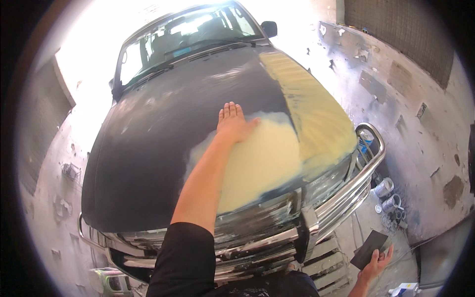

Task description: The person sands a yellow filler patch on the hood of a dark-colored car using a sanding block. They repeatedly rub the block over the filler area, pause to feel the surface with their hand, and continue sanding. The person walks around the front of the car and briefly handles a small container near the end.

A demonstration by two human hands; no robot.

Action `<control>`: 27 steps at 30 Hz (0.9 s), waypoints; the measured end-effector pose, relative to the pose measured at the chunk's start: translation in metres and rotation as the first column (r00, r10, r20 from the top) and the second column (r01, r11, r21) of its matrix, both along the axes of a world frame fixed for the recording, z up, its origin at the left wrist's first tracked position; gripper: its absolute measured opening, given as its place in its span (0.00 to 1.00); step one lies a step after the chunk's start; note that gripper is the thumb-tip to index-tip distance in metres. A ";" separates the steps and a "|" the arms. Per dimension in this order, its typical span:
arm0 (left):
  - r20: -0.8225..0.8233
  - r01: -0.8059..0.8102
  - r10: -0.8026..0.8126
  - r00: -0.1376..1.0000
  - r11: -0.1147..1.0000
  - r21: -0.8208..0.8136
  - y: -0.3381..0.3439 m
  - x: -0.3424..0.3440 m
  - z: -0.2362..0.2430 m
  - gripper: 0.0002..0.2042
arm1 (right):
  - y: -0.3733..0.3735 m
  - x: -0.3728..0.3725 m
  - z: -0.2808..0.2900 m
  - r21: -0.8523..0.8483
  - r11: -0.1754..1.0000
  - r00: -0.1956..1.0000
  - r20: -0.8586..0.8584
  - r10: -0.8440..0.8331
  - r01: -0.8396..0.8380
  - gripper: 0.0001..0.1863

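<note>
My left hand [231,124] lies flat on the car hood [148,148], fingers stretched forward and thumb out to the right. Its palm rests at the upper edge of a smooth pale-yellow patch of body filler [262,163], which has a greyish rim against the dark hood. Down at the lower right, off the car, my right hand [374,267] grips a dark grey rectangular sheet of sandpaper [368,249] by its edge, with some fingers raised. A second, streakier yellow filler area [316,114] covers the right side of the hood and fender.
A chrome bull bar [341,203] wraps the car's front below the hood. Paint cans [391,202] stand on the floor at the right, near a stained wall [410,109]. A white-and-blue box [404,289] lies at the lower right. The windshield [193,32] is at the far end.
</note>
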State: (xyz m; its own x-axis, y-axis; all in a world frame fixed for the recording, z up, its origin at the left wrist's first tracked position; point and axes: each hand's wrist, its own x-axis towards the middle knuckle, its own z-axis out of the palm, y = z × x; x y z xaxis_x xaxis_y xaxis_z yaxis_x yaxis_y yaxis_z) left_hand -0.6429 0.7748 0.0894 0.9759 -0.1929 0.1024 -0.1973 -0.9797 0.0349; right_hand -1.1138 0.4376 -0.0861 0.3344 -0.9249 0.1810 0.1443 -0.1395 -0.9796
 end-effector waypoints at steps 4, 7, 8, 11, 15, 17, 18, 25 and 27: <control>-0.014 0.091 -0.091 0.996 0.996 -0.004 -0.061 0.022 0.001 0.42 | -0.024 -0.011 -0.011 0.050 0.996 0.997 0.036 -0.075 0.073 0.33; -0.003 0.202 -0.202 0.979 0.979 0.015 -0.093 0.033 0.002 0.40 | -0.047 -0.030 -0.023 0.010 0.991 0.991 -0.014 -0.134 0.134 0.32; -0.006 0.230 -0.230 0.973 0.972 0.043 -0.099 0.034 0.002 0.39 | -0.052 -0.034 -0.026 0.033 0.987 0.988 -0.022 -0.155 0.155 0.32; -0.032 0.312 -0.310 0.950 0.944 0.106 -0.110 0.031 0.003 0.37 | -0.057 -0.033 -0.015 0.086 0.980 0.983 -0.054 -0.178 0.182 0.32; -0.031 0.431 -0.431 0.902 0.890 0.150 -0.112 0.006 -0.003 0.35 | -0.059 -0.022 -0.007 0.105 0.986 0.991 -0.045 -0.128 0.132 0.31; -0.021 0.476 -0.479 0.877 0.864 0.164 -0.115 -0.010 -0.010 0.34 | -0.060 -0.018 -0.009 0.097 0.989 0.993 -0.052 -0.109 0.114 0.31; -0.016 0.489 -0.493 0.870 0.857 0.166 -0.115 -0.024 -0.009 0.34 | -0.064 -0.016 -0.016 0.084 0.991 0.993 -0.063 -0.099 0.104 0.31; 0.032 0.572 -0.610 0.792 0.759 0.310 -0.099 -0.107 -0.022 0.35 | -0.061 -0.002 -0.029 0.084 0.997 0.999 -0.052 0.003 0.001 0.31; 0.082 0.599 -0.646 0.759 0.741 0.303 -0.092 -0.123 -0.037 0.35 | -0.055 0.003 -0.027 0.091 0.995 0.999 -0.023 0.035 -0.033 0.31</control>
